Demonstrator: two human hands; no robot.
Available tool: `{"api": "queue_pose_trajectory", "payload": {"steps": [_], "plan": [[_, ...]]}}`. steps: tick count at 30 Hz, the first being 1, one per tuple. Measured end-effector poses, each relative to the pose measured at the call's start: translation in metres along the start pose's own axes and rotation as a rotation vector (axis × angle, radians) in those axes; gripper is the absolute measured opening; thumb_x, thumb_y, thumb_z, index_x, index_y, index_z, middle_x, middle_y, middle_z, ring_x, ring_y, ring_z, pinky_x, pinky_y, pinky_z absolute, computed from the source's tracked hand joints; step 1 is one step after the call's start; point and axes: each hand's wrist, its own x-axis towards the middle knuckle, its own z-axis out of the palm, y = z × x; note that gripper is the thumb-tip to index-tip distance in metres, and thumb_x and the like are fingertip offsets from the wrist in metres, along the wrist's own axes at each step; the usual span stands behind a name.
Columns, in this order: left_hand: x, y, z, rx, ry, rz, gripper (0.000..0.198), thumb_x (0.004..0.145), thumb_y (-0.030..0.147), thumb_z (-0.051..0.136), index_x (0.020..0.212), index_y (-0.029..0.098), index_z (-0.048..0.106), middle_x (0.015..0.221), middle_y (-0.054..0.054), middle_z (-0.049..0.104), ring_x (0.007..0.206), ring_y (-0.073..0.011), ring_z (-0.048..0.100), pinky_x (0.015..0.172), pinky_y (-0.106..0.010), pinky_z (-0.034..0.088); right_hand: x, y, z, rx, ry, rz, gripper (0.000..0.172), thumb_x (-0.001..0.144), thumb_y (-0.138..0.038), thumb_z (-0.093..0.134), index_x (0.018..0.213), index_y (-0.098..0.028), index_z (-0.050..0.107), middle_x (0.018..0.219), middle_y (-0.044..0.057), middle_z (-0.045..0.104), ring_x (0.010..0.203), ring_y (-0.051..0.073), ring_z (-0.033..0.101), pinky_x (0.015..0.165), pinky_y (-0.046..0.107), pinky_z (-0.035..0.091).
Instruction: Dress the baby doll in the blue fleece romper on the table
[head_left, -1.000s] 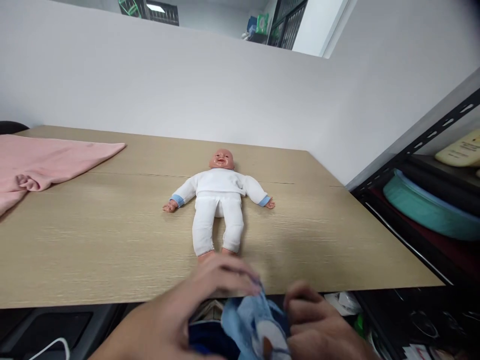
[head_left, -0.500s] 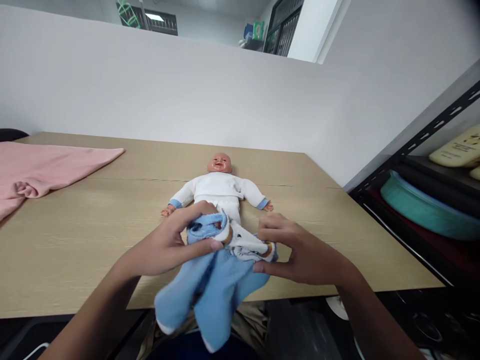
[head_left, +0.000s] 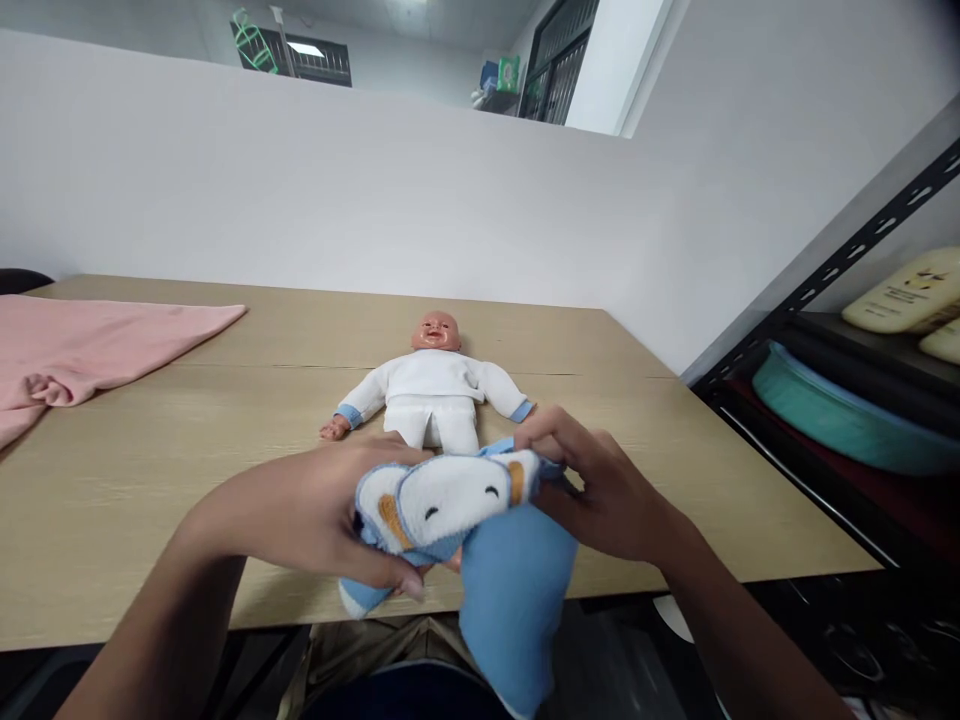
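Note:
Both my hands hold a fuzzy blue-and-white baby garment in front of the doll, over the table's near edge. Its white band carries small black eye marks and orange patches, and blue sock-like parts hang below. My left hand is closed round the band's left end, thumb in front. My right hand pinches the right end between thumb and fingers. Just beyond lies a baby doll on its back, in a white top and white trousers with blue cuffs. My hands and the garment hide its lower legs.
Pink cloth is spread over the left side of the wooden table. To the right, a black metal shelf holds cream bottles and a teal basin. A white partition rises behind the table.
The garment has turned and its white band is now stretched out between my hands, with the eye marks showing. My left hand has moved left and down along it; the doll's trousers show more.

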Motion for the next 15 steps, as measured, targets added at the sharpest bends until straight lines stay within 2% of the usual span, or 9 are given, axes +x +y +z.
{"api": "queue_pose_trajectory", "payload": {"steps": [2,3,6,8,10,12,15], "plan": [[0.004,-0.002,0.001,-0.006,-0.069,-0.050,0.033,0.090,0.047,0.086,0.111,0.023,0.077,0.114,-0.002,0.075,0.101,-0.0226,0.070,0.086,-0.027,0.052,0.007,0.001,0.000,0.024,-0.076,0.081,0.021,0.103,-0.030,0.069,0.120,-0.025,0.058,0.073,-0.009,0.063,0.065,0.013,0.054,0.071,0.028,0.041],[0.007,-0.004,0.001,-0.004,-0.057,-0.054,0.030,0.093,0.047,0.083,0.108,0.022,0.077,0.113,-0.003,0.074,0.100,-0.0219,0.069,0.085,-0.027,0.051,0.010,0.003,0.000,0.056,-0.140,0.097,0.026,0.099,-0.036,0.074,0.119,-0.024,0.061,0.077,-0.007,0.065,0.070,0.014,0.057,0.073,0.028,0.042],[0.010,-0.016,-0.001,-0.024,0.010,-0.002,0.029,0.095,0.047,0.081,0.107,0.021,0.074,0.110,-0.002,0.071,0.099,-0.0206,0.063,0.087,-0.026,0.049,0.021,0.010,0.006,0.173,-0.334,0.105,0.039,0.086,-0.053,0.088,0.097,-0.021,0.068,0.082,-0.004,0.064,0.077,0.015,0.057,0.071,0.028,0.042],[0.009,-0.027,-0.003,-0.085,0.053,0.038,0.031,0.095,0.047,0.080,0.110,0.020,0.073,0.105,-0.002,0.069,0.094,-0.0195,0.061,0.084,-0.026,0.050,0.025,0.016,0.014,0.209,-0.371,0.113,0.040,0.086,-0.053,0.088,0.088,-0.020,0.066,0.083,-0.003,0.062,0.077,0.015,0.055,0.071,0.028,0.043],[0.007,-0.040,-0.003,-0.191,0.090,0.067,0.036,0.095,0.052,0.078,0.108,0.019,0.073,0.096,-0.002,0.069,0.085,-0.0181,0.059,0.077,-0.025,0.051,0.027,0.021,0.023,0.293,-0.373,0.093,0.032,0.093,-0.048,0.081,0.099,-0.019,0.069,0.093,0.000,0.065,0.085,0.017,0.059,0.078,0.029,0.048],[0.005,-0.051,-0.003,-0.322,0.090,0.093,0.048,0.093,0.062,0.078,0.110,0.017,0.075,0.093,-0.003,0.071,0.080,-0.0185,0.060,0.072,-0.026,0.052,0.027,0.023,0.030,0.457,-0.363,0.096,0.032,0.102,-0.045,0.069,0.118,-0.018,0.069,0.108,0.004,0.069,0.102,0.021,0.064,0.095,0.034,0.052],[0.006,-0.058,-0.004,-0.417,-0.016,0.176,0.067,0.087,0.072,0.080,0.128,0.018,0.076,0.109,-0.007,0.078,0.101,-0.0252,0.069,0.085,-0.029,0.058,0.028,0.020,0.037,0.635,-0.335,0.185,0.045,0.110,-0.050,0.056,0.140,-0.018,0.065,0.132,0.009,0.071,0.129,0.027,0.063,0.119,0.044,0.045]]}}
